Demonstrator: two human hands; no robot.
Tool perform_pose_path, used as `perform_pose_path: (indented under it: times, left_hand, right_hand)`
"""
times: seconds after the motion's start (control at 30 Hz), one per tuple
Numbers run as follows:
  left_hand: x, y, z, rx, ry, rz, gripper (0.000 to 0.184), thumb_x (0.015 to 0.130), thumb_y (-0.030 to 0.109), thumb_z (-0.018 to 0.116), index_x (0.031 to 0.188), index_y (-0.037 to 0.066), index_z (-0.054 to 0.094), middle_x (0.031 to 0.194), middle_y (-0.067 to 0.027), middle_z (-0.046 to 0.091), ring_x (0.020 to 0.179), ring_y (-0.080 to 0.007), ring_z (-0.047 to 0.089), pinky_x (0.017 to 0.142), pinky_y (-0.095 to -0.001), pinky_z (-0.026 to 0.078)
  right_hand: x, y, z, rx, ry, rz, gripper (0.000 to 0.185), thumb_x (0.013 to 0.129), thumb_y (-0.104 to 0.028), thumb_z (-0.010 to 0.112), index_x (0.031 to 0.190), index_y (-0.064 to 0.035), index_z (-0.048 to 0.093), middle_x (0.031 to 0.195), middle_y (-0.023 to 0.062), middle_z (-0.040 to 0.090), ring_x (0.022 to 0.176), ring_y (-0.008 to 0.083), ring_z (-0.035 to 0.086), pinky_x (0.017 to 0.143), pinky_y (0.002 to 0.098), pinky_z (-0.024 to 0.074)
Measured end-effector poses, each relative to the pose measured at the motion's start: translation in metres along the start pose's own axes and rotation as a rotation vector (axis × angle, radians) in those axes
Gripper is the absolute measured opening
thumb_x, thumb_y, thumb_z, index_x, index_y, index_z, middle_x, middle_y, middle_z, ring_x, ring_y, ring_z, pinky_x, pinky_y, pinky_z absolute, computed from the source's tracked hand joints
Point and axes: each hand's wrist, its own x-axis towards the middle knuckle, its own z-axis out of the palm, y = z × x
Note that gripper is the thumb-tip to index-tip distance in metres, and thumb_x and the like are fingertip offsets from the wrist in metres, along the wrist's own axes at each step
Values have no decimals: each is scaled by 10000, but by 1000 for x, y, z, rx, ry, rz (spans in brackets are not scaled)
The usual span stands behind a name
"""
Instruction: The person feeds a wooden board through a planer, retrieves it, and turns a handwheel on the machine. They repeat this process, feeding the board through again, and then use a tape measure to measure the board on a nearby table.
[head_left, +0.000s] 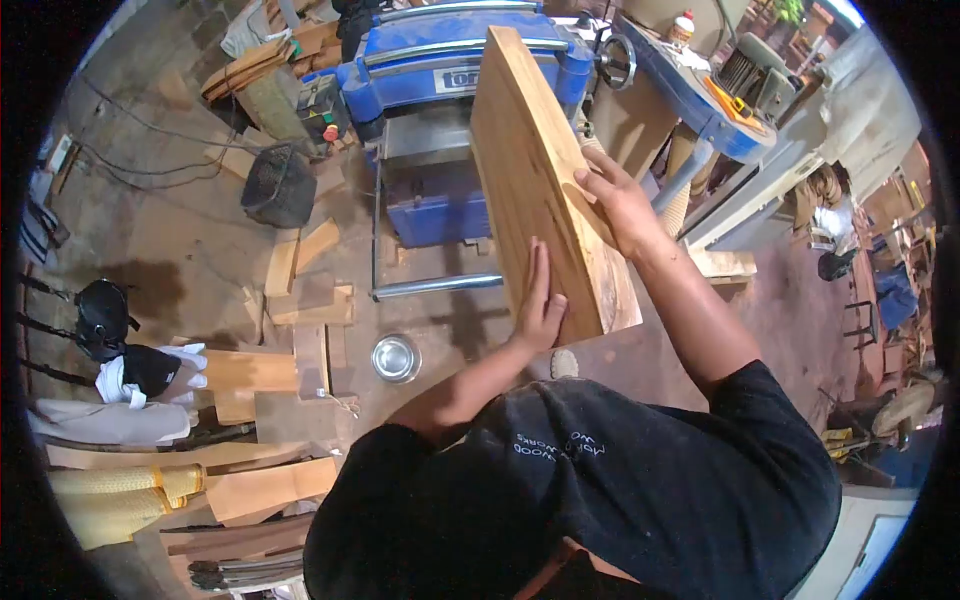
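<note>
A thick wooden board (530, 160) is held up, tilted on edge, in front of a blue planer-like machine (400, 45). My left hand (543, 308) presses against its broad face near the lower end, fingers together and thumb apart. On the narrow right edge, my right hand (612, 200) grips the board higher up; some of its fingers are hidden behind the wood. The board's upper end overlaps the machine's front and covers part of its lettering.
A handwheel (616, 62) sits at the machine's right, beside a blue side table (735, 140) holding tools. On the floor are a metal bowl (396, 358), a dark bin (280, 185) and scattered wood offcuts (250, 370). Cables trail at the left.
</note>
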Motion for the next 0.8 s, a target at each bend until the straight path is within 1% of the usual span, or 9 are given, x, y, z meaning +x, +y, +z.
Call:
perform_pose_path:
  times: [0.1, 0.2, 0.27, 0.33, 0.4, 0.43, 0.5, 0.63, 0.8]
  left_hand:
    - [1, 2, -18, -197, 50, -235, 693, 972, 436, 338, 1454, -22, 142, 1514, -197, 158, 1402, -308, 150, 1132, -383, 132]
    - [56, 31, -61, -719, 156, -479, 722, 966, 560, 261, 1442, 17, 235, 1481, -148, 275, 1348, -263, 306, 1109, -386, 246]
    - [91, 31, -116, -760, 3, -449, 713, 968, 523, 331, 1439, -4, 229, 1471, -152, 286, 1351, -252, 292, 1107, -379, 248]
    - [113, 36, -166, -877, -48, -796, 721, 942, 520, 422, 1419, 0, 272, 1399, -150, 399, 1280, -236, 401, 1062, -387, 336]
    - [114, 34, -192, -490, 248, -937, 705, 897, 497, 531, 1370, 3, 359, 1325, -152, 479, 1191, -245, 498, 1005, -394, 410]
    - [110, 28, -208, -475, 249, -937, 705, 897, 497, 531, 1370, 3, 359, 1325, -152, 479, 1191, -245, 498, 1005, -394, 410]
    - [84, 10, -236, -324, 208, -1105, 644, 856, 438, 610, 1306, 9, 441, 1260, -157, 528, 1137, -269, 539, 952, -412, 459]
    - [42, -15, -261, -206, 274, -1025, 580, 827, 372, 631, 1258, 13, 483, 1192, -159, 564, 1060, -284, 580, 912, -412, 487]
    - [4, -81, -267, -506, 327, -1133, 614, 820, 371, 569, 1311, 36, 416, 1203, -175, 551, 1060, -306, 578, 916, -424, 487]
  right_hand:
    - [-3, 0, 22, 277, -44, 52, 626, 912, -334, 561, 1387, 12, 342, 1300, 146, 482, 1150, 212, 506, 968, 306, 413]
    - [-15, 15, 46, -19, -129, -111, 652, 964, -403, 450, 1422, 25, 272, 1432, 141, 359, 1302, 227, 364, 1073, 338, 292]
    - [-14, 47, 52, 50, -365, -183, 671, 973, -419, 415, 1444, 19, 222, 1478, 155, 280, 1356, 236, 279, 1109, 349, 213]
    - [-3, 77, 45, -235, -527, -259, 708, 951, -450, 446, 1439, 13, 225, 1485, 184, 260, 1376, 280, 252, 1115, 365, 213]
    - [9, 143, 34, -808, -359, -223, 735, 905, -495, 510, 1404, 9, 314, 1414, 217, 379, 1313, 314, 372, 1073, 382, 304]
    - [14, 169, 30, -794, -359, -228, 735, 905, -495, 510, 1404, 9, 314, 1414, 217, 379, 1313, 314, 372, 1073, 382, 304]
    - [24, 205, 23, -618, -404, 81, 732, 859, -522, 565, 1343, 7, 417, 1284, 236, 517, 1204, 339, 498, 1003, 404, 388]
    - [23, 225, 34, -455, -292, 217, 660, 850, -462, 619, 1276, 21, 470, 1146, 204, 598, 1057, 291, 583, 921, 394, 440]
    - [39, 253, 12, 81, -91, 408, 626, 874, -391, 623, 1326, -10, 415, 1180, 177, 572, 1008, 252, 590, 876, 376, 484]
